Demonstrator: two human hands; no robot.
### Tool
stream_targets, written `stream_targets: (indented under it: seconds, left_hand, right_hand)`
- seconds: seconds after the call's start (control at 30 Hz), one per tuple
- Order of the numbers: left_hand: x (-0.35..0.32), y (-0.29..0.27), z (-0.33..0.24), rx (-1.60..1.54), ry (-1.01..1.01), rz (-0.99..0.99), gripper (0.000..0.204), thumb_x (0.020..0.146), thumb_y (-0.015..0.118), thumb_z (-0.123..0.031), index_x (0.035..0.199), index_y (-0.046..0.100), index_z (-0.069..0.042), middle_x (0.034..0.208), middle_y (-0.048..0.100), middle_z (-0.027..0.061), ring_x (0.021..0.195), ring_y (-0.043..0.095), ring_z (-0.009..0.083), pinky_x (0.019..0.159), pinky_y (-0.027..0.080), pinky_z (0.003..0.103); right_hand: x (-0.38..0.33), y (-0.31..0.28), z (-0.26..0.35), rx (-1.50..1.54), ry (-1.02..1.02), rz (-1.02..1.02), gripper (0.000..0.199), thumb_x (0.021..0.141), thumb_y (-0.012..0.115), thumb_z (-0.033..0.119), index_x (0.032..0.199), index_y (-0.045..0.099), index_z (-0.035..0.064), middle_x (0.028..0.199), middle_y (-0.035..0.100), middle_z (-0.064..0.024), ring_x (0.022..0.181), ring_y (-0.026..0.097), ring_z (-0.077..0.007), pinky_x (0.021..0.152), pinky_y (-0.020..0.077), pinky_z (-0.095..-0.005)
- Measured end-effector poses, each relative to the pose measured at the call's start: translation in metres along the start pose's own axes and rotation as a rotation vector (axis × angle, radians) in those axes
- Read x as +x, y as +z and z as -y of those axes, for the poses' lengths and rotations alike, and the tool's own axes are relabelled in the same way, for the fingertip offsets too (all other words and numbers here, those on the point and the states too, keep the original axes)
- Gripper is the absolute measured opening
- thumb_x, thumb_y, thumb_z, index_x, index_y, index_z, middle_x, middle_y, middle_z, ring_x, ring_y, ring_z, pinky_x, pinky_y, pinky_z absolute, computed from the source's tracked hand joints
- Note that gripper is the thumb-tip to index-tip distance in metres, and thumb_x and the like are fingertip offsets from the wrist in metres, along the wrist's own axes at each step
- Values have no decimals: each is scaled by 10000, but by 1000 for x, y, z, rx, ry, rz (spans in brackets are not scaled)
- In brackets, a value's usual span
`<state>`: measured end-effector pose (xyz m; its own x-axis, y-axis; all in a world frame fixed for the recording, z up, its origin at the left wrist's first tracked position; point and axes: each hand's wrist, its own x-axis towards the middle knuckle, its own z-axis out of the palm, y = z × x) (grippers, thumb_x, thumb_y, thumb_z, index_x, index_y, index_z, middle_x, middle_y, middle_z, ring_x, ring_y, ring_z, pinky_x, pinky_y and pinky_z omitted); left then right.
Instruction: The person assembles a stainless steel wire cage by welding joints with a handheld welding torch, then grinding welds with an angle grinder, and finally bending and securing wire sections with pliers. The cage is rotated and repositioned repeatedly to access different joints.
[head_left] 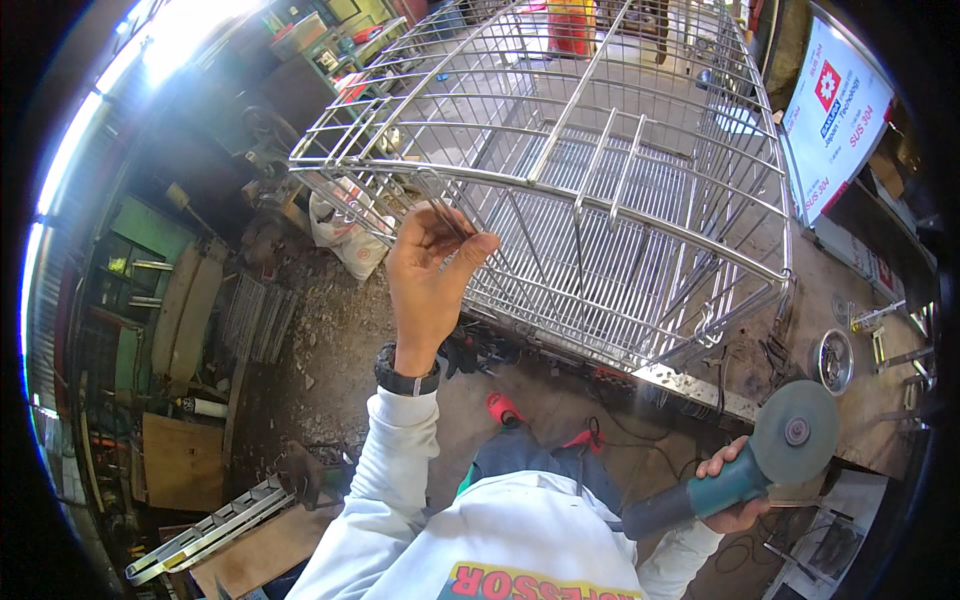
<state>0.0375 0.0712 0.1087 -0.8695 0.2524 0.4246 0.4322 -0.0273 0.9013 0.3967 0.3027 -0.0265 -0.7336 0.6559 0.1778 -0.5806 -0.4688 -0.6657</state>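
A large silver wire cage (625, 212) with a slatted floor grid stands on the bench in front of me. At its near left side, my left hand (432, 270) has thumb and fingers pinched around one of the thin upright wires below the top rail. To the lower right, away from the cage, my right hand (738, 516) grips an angle grinder (722, 485) with a teal and black body. The grinder's round disc (797, 432) faces up; whether it is spinning cannot be told.
A metal bowl (832, 361) sits on the bench at the right. Behind it leans a film-covered metal sheet (840, 110). A ladder (215, 530) lies at lower left; a white sack (350, 232) rests on the rubble. Cables (655, 450) trail over the floor.
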Motion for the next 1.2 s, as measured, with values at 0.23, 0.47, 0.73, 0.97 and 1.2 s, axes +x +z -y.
stream_targets:
  seconds: [0.23,0.47,0.73,0.97,1.2]
  left_hand:
    - [-9,7,-10,23,-40,-49,401,867,810,-80,1186,582,4,1102,650,75,1038,640,158,947,515,310]
    - [-117,23,-36,222,96,398,618,786,856,-168,1302,565,6,1250,581,127,1158,593,251,985,481,376]
    - [-160,50,-71,-335,-225,969,882,785,858,-327,1435,377,25,1214,629,252,1117,652,372,937,507,437]
    - [-131,18,-51,-491,-208,1164,780,788,836,-263,1390,420,8,1191,635,237,1085,660,344,923,511,425]
    - [-94,-30,4,-720,-364,1587,852,801,848,-279,1461,396,14,1250,595,110,1166,553,192,992,457,329]
  right_hand:
    - [7,24,11,-57,2,-10,1055,804,750,661,1434,304,-58,1169,479,-169,905,619,-265,730,570,-431]
    - [29,87,26,10,-70,61,921,772,746,537,1342,382,-88,1135,525,-244,925,665,-363,743,602,-497]
    - [45,180,5,-113,-200,135,965,831,676,608,1442,321,-48,1220,492,-240,908,627,-344,739,596,-473]
    - [31,209,-22,-322,-462,-92,787,837,597,596,1404,465,66,1247,562,-258,869,662,-412,620,626,-466]
    - [5,257,-80,-137,-211,114,877,781,829,327,1414,354,-51,1152,609,-270,991,679,-357,835,595,-438]
